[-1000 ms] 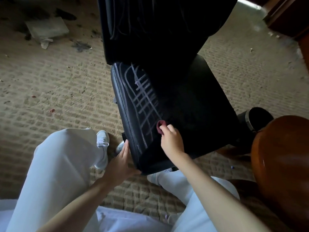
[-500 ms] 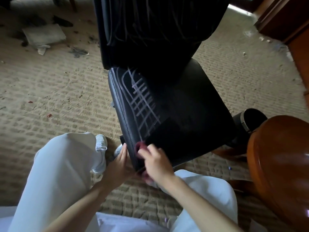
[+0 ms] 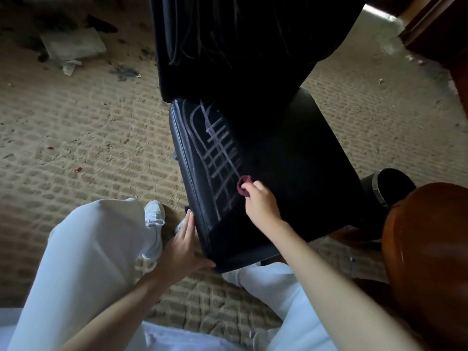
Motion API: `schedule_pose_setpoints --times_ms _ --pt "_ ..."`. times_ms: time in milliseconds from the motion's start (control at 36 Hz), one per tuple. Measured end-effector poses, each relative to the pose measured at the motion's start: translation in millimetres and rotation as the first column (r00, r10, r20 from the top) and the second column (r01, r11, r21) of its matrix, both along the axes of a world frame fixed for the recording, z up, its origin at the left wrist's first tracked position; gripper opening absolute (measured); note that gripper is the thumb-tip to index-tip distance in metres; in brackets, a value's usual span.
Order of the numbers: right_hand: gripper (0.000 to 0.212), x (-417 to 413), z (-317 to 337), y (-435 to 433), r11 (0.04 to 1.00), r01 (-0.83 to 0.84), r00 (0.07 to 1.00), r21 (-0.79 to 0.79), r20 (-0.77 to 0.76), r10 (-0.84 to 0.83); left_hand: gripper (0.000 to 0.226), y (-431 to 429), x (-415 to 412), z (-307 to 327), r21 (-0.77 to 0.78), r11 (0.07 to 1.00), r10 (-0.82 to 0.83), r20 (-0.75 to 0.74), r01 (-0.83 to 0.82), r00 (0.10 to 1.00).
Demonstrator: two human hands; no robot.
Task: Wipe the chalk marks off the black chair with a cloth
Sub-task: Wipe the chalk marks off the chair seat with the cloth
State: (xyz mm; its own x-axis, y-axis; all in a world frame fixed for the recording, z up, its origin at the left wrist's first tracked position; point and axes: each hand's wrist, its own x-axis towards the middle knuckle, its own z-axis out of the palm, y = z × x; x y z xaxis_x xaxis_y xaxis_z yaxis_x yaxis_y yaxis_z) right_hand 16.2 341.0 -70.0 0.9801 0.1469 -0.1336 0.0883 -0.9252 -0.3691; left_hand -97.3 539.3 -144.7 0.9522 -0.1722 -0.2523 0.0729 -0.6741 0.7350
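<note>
A black chair [image 3: 291,158] stands in front of me on the carpet, its seat facing me and its backrest rising at the top. A grid of pale chalk marks [image 3: 220,158] covers the left part of the seat. My right hand [image 3: 260,203] pinches a small dark red cloth [image 3: 243,186] and presses it on the seat at the lower right edge of the chalk grid. My left hand [image 3: 182,247] lies with straight fingers against the seat's front left edge.
A brown wooden chair back [image 3: 425,249] stands close at the right. A black cylindrical bin [image 3: 390,183] sits behind it. Paper debris [image 3: 73,46] lies on the beige carpet at far left. My white-trousered legs and a white shoe [image 3: 154,224] are below the seat.
My right hand with the cloth swept down to the seat's front edge, then back up to the lower right of the chalk grid. The left hand stayed on the seat edge.
</note>
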Motion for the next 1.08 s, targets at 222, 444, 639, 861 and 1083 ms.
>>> schedule_pose_setpoints --times_ms 222,444,639,861,1083 --pt "0.037 -74.8 -9.0 37.7 0.963 -0.263 0.961 0.066 0.101 0.256 0.146 1.1 -0.5 -1.4 0.006 1.0 -0.001 0.003 0.001 1.0" --pt "0.013 -93.0 -9.2 46.9 0.787 -0.609 0.777 -0.093 0.125 0.616 0.111 2.5 -2.7 -19.4 0.119 0.99 -0.082 0.07 0.073 0.994" --pt "0.028 -24.3 34.6 21.2 0.911 -0.412 0.91 -0.027 0.042 0.413 0.14 -0.4 7.1 4.6 -0.056 0.995 0.082 0.037 -0.08 0.996" --pt "0.027 64.5 23.3 -17.4 0.986 -0.074 0.997 -0.147 -0.028 0.071 0.136 13.3 32.7 17.2 0.104 0.994 -0.021 0.051 0.015 0.998" --pt "0.023 12.0 -3.6 26.7 0.999 -0.045 0.998 0.0 0.038 0.045 0.141 11.7 32.5 14.1 0.036 0.999 -0.016 0.036 0.014 0.999"
